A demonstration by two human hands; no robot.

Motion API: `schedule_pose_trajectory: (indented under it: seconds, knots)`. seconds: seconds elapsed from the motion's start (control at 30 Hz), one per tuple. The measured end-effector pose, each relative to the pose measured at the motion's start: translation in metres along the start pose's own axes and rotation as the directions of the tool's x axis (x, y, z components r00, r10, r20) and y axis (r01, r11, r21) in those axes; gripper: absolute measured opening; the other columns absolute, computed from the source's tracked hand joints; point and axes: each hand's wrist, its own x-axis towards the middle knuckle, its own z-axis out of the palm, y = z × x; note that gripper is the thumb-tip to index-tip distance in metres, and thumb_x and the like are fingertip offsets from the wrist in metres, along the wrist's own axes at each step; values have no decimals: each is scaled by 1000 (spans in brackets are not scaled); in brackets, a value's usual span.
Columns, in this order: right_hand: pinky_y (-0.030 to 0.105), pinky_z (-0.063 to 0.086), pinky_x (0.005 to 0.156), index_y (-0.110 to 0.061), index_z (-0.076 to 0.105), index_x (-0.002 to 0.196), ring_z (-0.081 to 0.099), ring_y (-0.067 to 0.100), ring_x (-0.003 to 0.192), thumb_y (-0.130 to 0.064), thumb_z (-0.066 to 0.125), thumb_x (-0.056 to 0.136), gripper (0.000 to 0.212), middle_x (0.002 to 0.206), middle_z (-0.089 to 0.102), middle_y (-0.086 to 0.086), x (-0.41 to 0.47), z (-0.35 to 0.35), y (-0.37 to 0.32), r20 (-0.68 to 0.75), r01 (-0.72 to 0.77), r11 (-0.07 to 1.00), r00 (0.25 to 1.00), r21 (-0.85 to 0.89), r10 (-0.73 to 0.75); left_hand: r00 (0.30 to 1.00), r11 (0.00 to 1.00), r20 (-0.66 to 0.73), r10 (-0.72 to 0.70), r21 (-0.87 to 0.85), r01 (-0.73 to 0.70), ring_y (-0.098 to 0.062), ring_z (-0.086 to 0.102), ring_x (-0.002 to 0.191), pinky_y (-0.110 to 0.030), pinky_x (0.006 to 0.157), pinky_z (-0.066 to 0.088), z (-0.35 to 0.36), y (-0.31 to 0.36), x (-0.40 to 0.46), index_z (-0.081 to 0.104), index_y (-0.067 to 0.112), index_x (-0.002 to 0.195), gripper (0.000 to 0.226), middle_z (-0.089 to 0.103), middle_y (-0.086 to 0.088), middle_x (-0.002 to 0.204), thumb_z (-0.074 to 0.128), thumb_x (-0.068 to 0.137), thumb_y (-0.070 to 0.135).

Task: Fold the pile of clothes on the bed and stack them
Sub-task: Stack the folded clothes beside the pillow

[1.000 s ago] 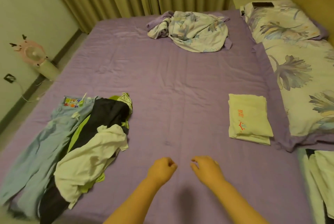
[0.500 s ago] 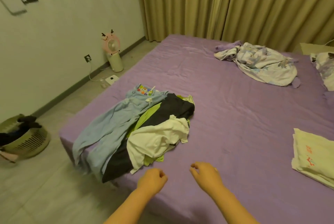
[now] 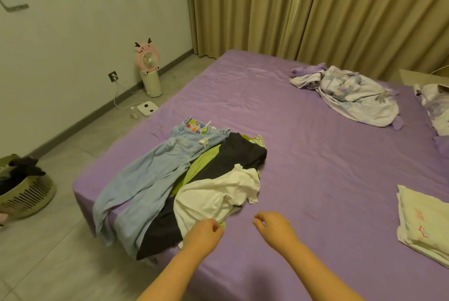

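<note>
Room, head view. Pale plaster wall [image 3: 80,33] on left with dark skirting and a wall socket [image 3: 113,76]. Grey tiled floor [image 3: 48,257]. Tan pleated curtains [image 3: 315,9] closed across the far side; light dim, yellowish. Bed with purple sheet [image 3: 315,179]. Pink-and-white standing fan with antlers [image 3: 148,70] by the wall, white flat floor scale [image 3: 147,107] just beside it. Beige slatted laundry basket [image 3: 24,194] at far left.
</note>
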Motion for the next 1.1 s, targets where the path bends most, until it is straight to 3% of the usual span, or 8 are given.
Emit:
schedule_pose_trajectory:
  seconds: [0.27,0.37,0.5,0.67,0.8,0.9,1.0,1.1]
  knots:
    - [31,47,80,-9,65,106,60,26,97,-30,41,98,33,105,67,9,86,-13,38,74,-54,996,996,72,48,999,996,34,0,85,-3,-20,52,71,-30,65,42,-3,39,90,57,15,78,22,59,-2,76,46,94,27]
    - [31,46,78,-11,65,105,59,26,96,-32,41,98,33,105,66,9,132,-17,52,119,-77,992,991,97,65,999,994,5,-34,101,33,-21,61,93,-30,79,46,2,52,134,66,16,98,22,67,-2,101,47,94,26]
    - [34,47,87,-12,61,117,56,27,105,-30,42,98,33,117,61,10,194,-7,64,182,-105,985,980,138,79,999,999,32,-22,41,21,-14,49,123,-20,98,34,16,56,189,50,20,131,36,51,2,135,49,96,26]
    - [32,42,94,-13,48,129,48,25,118,-35,44,98,39,132,48,9,254,21,73,234,-135,975,968,176,92,999,999,20,-40,36,39,-17,40,132,-20,103,31,37,54,241,37,15,142,48,38,-2,146,50,96,20]
    - [29,35,100,-15,34,144,41,24,129,-37,44,98,52,144,41,7,280,42,78,201,-200,930,969,309,141,992,993,59,-115,35,113,-15,45,124,-19,100,32,54,47,265,35,12,141,43,44,-4,140,45,100,21]
    - [29,36,100,-15,32,145,44,24,128,-38,47,97,56,142,46,6,286,52,77,203,-253,904,960,344,191,978,980,-73,-197,-14,197,-15,51,117,-21,99,36,60,44,269,44,13,134,40,52,-3,129,51,96,23]
    - [27,42,83,-17,58,118,57,18,99,-26,53,93,27,105,62,-1,283,48,76,123,-228,902,973,366,196,969,978,-129,-210,-34,207,-9,56,90,-19,83,45,51,50,269,60,16,103,12,59,-1,103,54,94,22]
    - [23,41,65,-19,58,84,52,17,75,-17,57,89,6,71,52,-8,272,26,75,24,-195,803,975,563,220,974,982,-163,-156,-132,135,-11,57,79,-22,71,47,28,60,262,62,17,85,6,62,0,87,59,90,19]
